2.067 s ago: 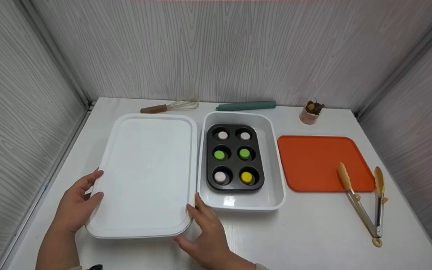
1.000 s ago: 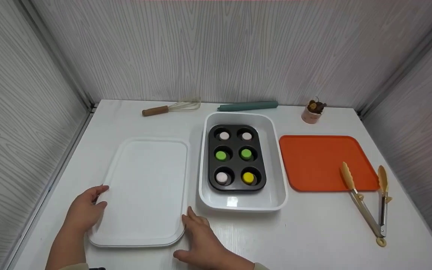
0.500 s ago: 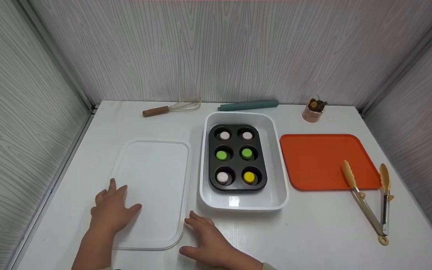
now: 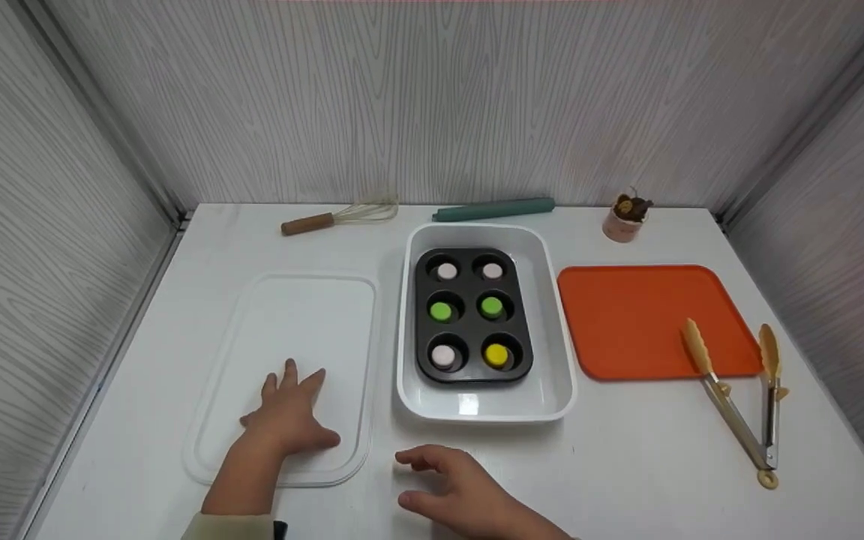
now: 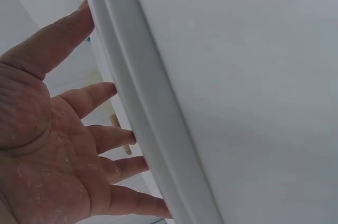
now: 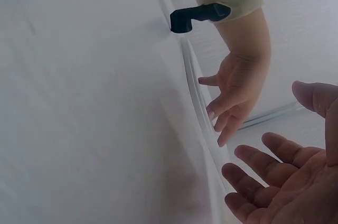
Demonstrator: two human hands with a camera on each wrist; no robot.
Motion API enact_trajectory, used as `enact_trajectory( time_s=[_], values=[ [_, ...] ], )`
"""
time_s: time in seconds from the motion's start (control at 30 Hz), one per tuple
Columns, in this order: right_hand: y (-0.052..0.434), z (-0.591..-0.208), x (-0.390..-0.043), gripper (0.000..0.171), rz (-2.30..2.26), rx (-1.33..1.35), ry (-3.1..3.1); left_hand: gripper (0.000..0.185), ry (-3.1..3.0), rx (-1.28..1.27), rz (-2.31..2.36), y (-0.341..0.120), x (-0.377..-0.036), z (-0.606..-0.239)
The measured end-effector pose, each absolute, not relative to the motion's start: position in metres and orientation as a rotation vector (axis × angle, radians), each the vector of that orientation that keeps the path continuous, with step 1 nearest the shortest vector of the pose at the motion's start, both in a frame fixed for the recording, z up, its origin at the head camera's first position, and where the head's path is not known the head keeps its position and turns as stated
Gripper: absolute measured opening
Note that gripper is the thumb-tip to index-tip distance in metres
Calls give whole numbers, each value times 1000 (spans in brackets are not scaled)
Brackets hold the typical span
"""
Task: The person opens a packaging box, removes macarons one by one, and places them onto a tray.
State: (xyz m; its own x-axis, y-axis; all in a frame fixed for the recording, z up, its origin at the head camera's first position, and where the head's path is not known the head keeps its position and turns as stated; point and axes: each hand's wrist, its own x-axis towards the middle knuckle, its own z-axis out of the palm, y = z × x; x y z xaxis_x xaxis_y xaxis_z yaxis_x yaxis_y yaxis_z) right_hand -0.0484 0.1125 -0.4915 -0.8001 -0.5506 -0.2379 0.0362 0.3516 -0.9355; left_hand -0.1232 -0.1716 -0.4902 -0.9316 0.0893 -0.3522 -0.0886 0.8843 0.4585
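Note:
A white tray-like lid (image 4: 304,315) with a raised rim lies flat on the left of the table. My left hand (image 4: 286,416) is over its lower part, fingers spread; in the left wrist view the fingertips (image 5: 108,87) appear to meet the white surface. To the right of the lid, my right hand (image 4: 458,487) hovers near the table front with loosely bent fingers, holding nothing. Beyond it stands a white rectangular container (image 4: 561,360). Inside sits a dark muffin tin (image 4: 468,289), whose cups hold pale pink, green and yellow round pieces.
An orange tray (image 4: 627,322) lies at the right, with open tongs (image 4: 732,420) partly across it. Along the back are a whisk (image 4: 308,223), a green rolling pin (image 4: 496,210) and a small potted plant (image 4: 622,225). Grey wood-grain walls enclose the table.
The white lid was set down nearer me. My left hand let go of its left edge and moved right, spreading over it. My right hand left its right edge and drew away rightward.

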Motion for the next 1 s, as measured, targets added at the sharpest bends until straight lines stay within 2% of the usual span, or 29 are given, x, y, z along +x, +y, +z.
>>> enact_trajectory(
  time_s=[0.3, 0.6, 0.8, 1.0],
  values=[
    [174, -485, -42, 46, -1489, -411, 2071, 106, 2660, 7, 686, -172, -162, -491],
    [254, -467, -36, 45, -1424, -85, 2313, 109, 2643, -51, 679, -176, -183, -486],
    [307, -451, -37, 30, -1335, 209, 2794, 113, 2621, -67, 699, -176, -188, -491],
    [362, -452, -44, 30, -1438, 333, 3091, 116, 2621, -72, 688, -179, -194, -486]
  ],
)
